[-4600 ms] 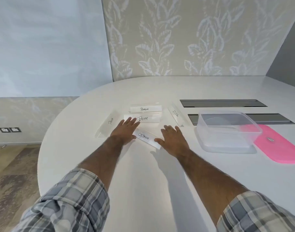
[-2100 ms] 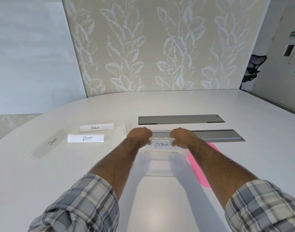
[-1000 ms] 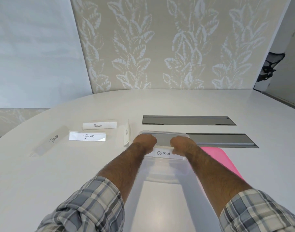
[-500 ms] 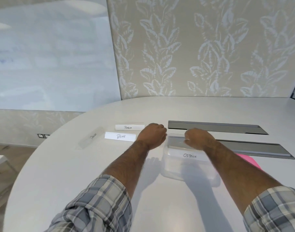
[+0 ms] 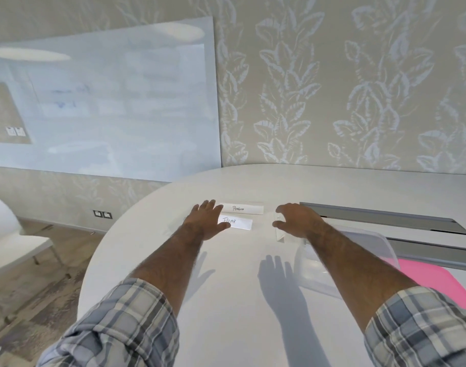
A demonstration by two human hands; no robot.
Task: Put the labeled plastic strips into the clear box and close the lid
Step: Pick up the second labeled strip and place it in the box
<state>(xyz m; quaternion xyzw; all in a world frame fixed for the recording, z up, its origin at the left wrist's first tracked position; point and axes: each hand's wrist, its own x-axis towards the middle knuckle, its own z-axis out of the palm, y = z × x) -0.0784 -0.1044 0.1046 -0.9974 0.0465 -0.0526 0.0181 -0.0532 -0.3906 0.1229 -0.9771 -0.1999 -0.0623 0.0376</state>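
My left hand [image 5: 206,219] hovers open with spread fingers over the left end of the BEAR strip [image 5: 240,223]. The PENGUIN strip [image 5: 242,208] lies just beyond it. My right hand [image 5: 296,219] is open, fingers curved, above the ZEBRA strip [image 5: 279,235], which stands on edge; contact with it is unclear. The clear box [image 5: 383,245] sits under my right forearm, which hides most of its inside. The pink lid [image 5: 436,283] lies flat to its right. My left hand hides the PANDA strip.
Two grey slots [image 5: 385,218] are set into the white table [image 5: 240,300] behind the box. The table's curved edge runs along the left. A white chair [image 5: 12,239] stands on the floor at far left.
Both hands have left the box, where the OSTRICH strip was set down, and moved left to the remaining strips with fingers spread. The view has swung left.
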